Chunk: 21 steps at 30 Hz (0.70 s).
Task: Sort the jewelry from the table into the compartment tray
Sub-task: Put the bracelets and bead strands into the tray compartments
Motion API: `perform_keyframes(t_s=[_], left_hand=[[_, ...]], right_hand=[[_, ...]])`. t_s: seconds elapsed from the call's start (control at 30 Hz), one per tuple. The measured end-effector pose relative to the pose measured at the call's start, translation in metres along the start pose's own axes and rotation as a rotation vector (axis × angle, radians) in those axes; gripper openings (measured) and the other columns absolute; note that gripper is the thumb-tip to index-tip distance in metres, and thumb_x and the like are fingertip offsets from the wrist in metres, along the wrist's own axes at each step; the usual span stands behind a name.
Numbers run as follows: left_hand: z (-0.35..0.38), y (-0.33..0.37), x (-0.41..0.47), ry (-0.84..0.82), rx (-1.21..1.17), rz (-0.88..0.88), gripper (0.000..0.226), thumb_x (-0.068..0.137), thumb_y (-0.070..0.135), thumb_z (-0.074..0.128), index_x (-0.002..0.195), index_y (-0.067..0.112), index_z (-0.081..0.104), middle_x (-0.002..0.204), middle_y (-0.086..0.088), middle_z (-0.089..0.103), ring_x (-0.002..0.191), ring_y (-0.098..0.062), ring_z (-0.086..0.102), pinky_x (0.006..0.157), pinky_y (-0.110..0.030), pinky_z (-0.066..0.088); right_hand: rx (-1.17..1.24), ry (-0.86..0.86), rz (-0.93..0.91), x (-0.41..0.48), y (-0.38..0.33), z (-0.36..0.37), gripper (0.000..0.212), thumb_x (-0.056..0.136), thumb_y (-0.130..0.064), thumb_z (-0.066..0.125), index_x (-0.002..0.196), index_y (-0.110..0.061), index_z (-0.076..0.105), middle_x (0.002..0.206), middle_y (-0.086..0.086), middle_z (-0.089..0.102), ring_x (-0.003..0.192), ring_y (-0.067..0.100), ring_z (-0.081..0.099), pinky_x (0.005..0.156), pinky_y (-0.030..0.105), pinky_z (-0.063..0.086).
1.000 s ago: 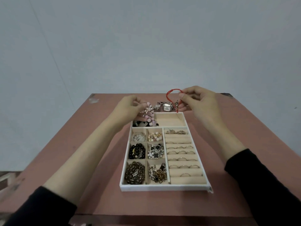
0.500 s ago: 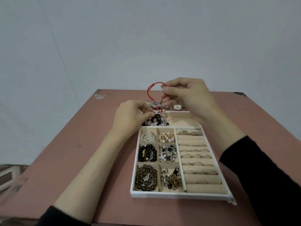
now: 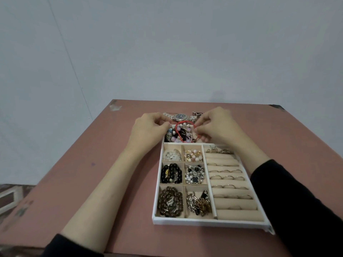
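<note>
Fingers [image 3: 160, 121] of left hand [image 3: 148, 130] curl at the far-left corner of white compartment tray [image 3: 176, 221] with beige lining; cannot tell whether they pinch anything. Thin red cord bracelet [image 3: 178, 133] loops over the far-left compartment, above pink and dark bead bracelets [image 3: 175, 139] lying there. Steel wristwatch [image 3: 181, 116] with dark dial sits just beyond the tray, unsorted. Right hand [image 3: 217, 127] pinches the cord's right side with thumb and forefinger. Best, by my reading: lower the loop flat inside the walls, release once clear of the rim, no snagging on beads. Reddish-brown table [image 3: 278, 138] underneath.
</note>
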<state>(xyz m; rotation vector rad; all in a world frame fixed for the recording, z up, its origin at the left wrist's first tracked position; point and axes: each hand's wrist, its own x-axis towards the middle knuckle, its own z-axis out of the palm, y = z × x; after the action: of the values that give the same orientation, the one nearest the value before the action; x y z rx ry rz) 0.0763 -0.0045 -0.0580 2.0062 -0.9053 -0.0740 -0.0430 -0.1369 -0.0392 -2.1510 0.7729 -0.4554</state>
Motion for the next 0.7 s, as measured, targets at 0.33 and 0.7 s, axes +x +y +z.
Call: perform_keyframes(t_s=[0.33,0.7], left_hand=[[0.008,0.0,0.0,-0.12,0.216,0.232,0.029,0.091,0.028,0.052,0.117,0.027,0.065,0.119,0.002,0.059,0.114,-0.021,0.037,0.094,-0.028,0.028],[0.011,-0.005,0.004,-0.037,0.266,0.221,0.016,0.08,0.036,0.068,0.077,0.021,0.074,0.104,0.006,0.065,0.106,-0.018,0.045,0.084,-0.028,0.034]], right_hand=[[-0.399,0.013,-0.1,0.003,-0.003,0.005,0.011,0.078,-0.005,0.069,0.083,-0.012,0.076,0.061,-0.009,0.053,0.066,0.011,0.057,0.056,0.019,0.042],[-0.342,0.087,-0.339,0.007,0.001,0.008,0.02,0.085,-0.022,0.066,0.103,-0.022,0.072,0.079,-0.005,0.066,0.074,0.012,0.06,0.074,0.026,0.046]])
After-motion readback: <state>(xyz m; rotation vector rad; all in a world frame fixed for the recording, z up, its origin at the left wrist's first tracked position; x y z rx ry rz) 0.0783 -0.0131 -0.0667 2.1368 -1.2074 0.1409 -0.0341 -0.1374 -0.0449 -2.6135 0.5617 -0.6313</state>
